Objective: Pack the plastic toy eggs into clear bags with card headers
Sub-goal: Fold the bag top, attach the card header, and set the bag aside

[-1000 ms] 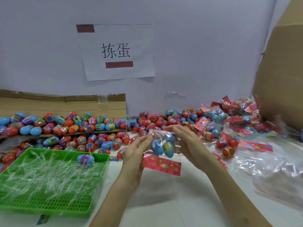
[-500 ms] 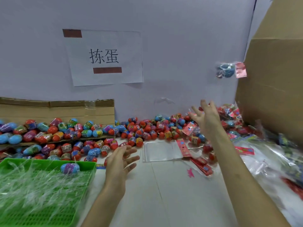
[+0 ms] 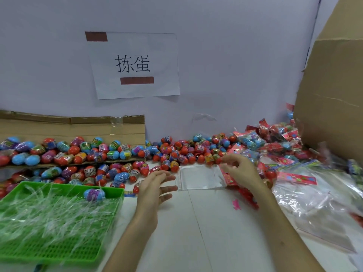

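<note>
Two empty hands bracket the clear bag: the left hand, fingers straight, near its left edge, the right hand loosely curled over its card header, probably ready to lift and open it. Loose toy eggs heap just behind on the table.

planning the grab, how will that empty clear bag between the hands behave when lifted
The clear bag lies flat and thin, so it is probably floppy and very light. Its red card header looks stiffer, likely the better place to pinch. The glossy film may be slippery.
</note>
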`<state>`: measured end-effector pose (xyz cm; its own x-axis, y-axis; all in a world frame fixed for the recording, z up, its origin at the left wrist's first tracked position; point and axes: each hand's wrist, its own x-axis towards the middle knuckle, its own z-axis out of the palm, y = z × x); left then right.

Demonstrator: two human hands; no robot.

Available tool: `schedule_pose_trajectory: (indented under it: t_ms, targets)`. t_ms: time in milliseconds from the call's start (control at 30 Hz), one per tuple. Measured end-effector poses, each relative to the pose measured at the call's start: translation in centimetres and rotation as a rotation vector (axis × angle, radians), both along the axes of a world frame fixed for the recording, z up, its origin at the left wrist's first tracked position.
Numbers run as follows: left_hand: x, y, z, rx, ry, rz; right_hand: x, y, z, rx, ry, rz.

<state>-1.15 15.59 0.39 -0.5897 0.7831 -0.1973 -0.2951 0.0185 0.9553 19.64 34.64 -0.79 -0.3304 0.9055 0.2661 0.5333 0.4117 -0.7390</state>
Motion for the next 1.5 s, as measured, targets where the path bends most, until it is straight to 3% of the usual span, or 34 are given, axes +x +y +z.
schedule_pose_trajectory:
  t_ms: [100, 200, 367, 500, 800, 1033, 1233, 1367, 1500]
  targets:
    - [0.0, -0.1, 0.0, -0.021, 0.053, -0.015, -0.4, 0.0, -0.6, 0.009, -0.396, 0.084]
    - [0.1, -0.1, -0.1, -0.006, 0.237, -0.071, -0.3, 0.2, -0.6, 0.002, -0.374, 0.073]
    - [0.9, 0.3, -2.2, -0.085, 1.118, -0.344, -0.3, 0.3, -1.0, 0.022, -0.350, 0.073]
    - [1.3, 0.6, -4.1, -0.279, 1.365, -0.579, -0.4, 0.2, -0.9, 0.014, -0.342, 0.064]
    - [0.9, 0.7, -4.4, -0.279, 1.397, -0.558, -1.1, -0.2, -0.9, 0.061, -0.268, -0.009]
    - [0.9, 0.6, -4.2, -0.169, 1.430, -0.384, -0.7, -0.2, -0.1, 0.100, 0.281, -0.277]
    - [0.6, 0.7, -3.8, -0.187, 1.451, -0.266, -0.3, 0.0, 0.9, -0.034, 0.196, -0.227]
    - [0.6, 0.7, -3.8, -0.159, 1.478, -0.235, 0.0, -0.2, 1.3, 0.008, 0.279, -0.253]
    - [0.6, 0.7, -3.8, -0.123, 1.470, -0.182, -0.6, -0.7, 1.5, 0.066, 0.313, -0.113]
